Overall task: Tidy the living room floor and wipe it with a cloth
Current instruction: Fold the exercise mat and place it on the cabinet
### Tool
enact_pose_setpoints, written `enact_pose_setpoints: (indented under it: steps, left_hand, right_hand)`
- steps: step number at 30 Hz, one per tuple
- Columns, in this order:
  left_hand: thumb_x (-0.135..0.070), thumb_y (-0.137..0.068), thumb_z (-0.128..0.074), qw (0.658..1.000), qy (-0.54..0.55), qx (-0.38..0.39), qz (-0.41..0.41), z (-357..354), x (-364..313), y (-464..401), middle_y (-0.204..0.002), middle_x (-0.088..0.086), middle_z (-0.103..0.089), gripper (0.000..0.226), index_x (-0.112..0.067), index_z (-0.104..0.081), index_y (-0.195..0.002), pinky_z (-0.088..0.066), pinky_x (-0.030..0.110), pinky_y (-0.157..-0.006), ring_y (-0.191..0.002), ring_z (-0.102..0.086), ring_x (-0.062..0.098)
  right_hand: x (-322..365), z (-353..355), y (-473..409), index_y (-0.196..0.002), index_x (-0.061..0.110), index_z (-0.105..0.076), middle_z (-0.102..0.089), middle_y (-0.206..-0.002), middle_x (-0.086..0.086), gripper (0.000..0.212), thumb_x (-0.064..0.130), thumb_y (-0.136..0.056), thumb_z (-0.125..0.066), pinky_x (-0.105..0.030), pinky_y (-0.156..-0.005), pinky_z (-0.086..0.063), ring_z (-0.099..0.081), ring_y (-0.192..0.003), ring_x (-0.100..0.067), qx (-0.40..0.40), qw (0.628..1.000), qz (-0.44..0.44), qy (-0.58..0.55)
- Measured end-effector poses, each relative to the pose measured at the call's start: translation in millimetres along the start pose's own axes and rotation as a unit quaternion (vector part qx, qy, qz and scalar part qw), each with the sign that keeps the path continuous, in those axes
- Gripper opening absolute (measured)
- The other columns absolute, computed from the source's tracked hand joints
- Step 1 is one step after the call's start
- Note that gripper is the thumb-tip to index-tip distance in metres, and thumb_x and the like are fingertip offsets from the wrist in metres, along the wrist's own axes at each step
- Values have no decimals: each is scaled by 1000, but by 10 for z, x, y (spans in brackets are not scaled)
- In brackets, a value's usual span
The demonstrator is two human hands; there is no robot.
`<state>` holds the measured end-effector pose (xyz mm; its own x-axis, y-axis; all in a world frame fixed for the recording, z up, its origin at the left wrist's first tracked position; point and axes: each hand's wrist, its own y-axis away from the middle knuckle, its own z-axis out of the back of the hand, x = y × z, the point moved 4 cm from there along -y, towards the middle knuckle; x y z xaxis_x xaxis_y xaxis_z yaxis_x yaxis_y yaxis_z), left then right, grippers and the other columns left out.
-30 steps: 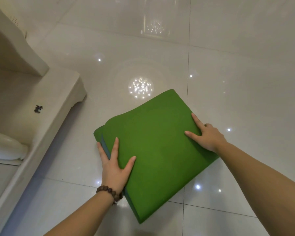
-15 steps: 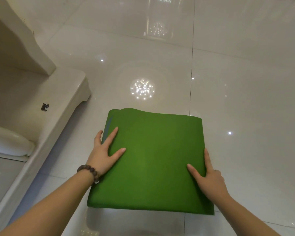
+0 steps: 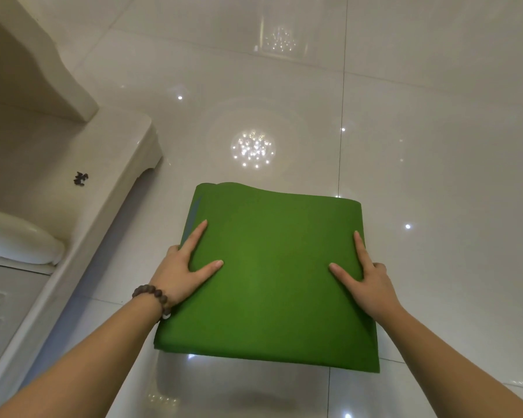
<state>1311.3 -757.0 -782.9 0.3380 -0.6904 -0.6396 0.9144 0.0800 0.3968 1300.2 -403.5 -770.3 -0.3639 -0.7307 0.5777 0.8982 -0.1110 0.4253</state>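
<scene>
A folded green mat (image 3: 272,276) is held square in front of me, just above the glossy white tile floor (image 3: 435,176). My left hand (image 3: 184,267) grips its left edge, thumb and forefinger on top, other fingers hidden underneath. My right hand (image 3: 366,279) grips the right edge the same way. A bead bracelet (image 3: 154,297) circles my left wrist.
A cream sofa base (image 3: 109,188) runs along the left, with its armrest (image 3: 34,55) rising behind. A small dark scrap (image 3: 80,178) lies on the seat, and a white cushion (image 3: 15,236) sits at the far left. Ceiling lights reflect off the tiles.
The mat has turned from a diagonal tilt to square in front of me. My right hand has dropped from the mat's far right corner to its right edge.
</scene>
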Motion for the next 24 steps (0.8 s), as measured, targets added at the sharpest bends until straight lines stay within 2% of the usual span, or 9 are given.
enact_pose_setpoints:
  steps: [8,13,15,17,20,24]
  left_hand:
    - [-54,-76,-67,1000,-10,-14,-7,148,-155,232,-103,6,-45,84,-60,-13,-140,-39,26,-91,-82,-48,12]
    - [-49,-76,-69,1000,5,-5,8,553,-502,919,-107,5,-45,85,-58,-15,-141,-37,23,-91,-85,-48,10]
    - [-49,-76,-70,1000,15,1,16,810,-742,1233,-108,5,-45,86,-57,-15,-141,-36,24,-90,-87,-48,10]
    - [-56,-73,-68,999,22,18,23,1117,-1025,1545,-113,6,-47,87,-59,-14,-141,-38,27,-93,-94,-50,14]
    - [-71,-65,-63,997,52,45,21,1684,-1597,1990,-126,9,-49,89,-65,-12,-137,-44,41,-100,-108,-54,21]
    - [-65,-63,-63,996,70,54,19,2564,-2579,2634,-132,10,-45,88,-66,-13,-136,-42,47,-103,-116,-51,24]
  right_hand:
    - [-10,71,282,-142,56,-11,-35,-110,-8,80,52,-80,-62,-29,-97,-35,-46,-89,-19,-30,998,-7,-50]
    - [277,501,946,-142,56,-14,-34,-112,-5,78,51,-81,-62,-30,-98,-34,-46,-94,-19,-27,998,-25,-48]
    - [491,795,1268,-142,57,-14,-33,-113,-5,78,53,-80,-61,-31,-98,-35,-46,-95,-19,-21,998,-31,-49]
    - [754,1158,1598,-141,58,-14,-33,-114,-4,77,54,-80,-61,-32,-99,-35,-45,-95,-19,-18,998,-39,-49]
    - [1264,1831,2094,-142,56,-15,-31,-116,-4,74,54,-82,-58,-35,-101,-36,-44,-97,-18,-12,997,-44,-55]
    - [2040,2869,2835,-143,55,-13,-30,-126,-7,74,53,-84,-57,-36,-102,-37,-43,-100,-19,-17,997,-45,-62]
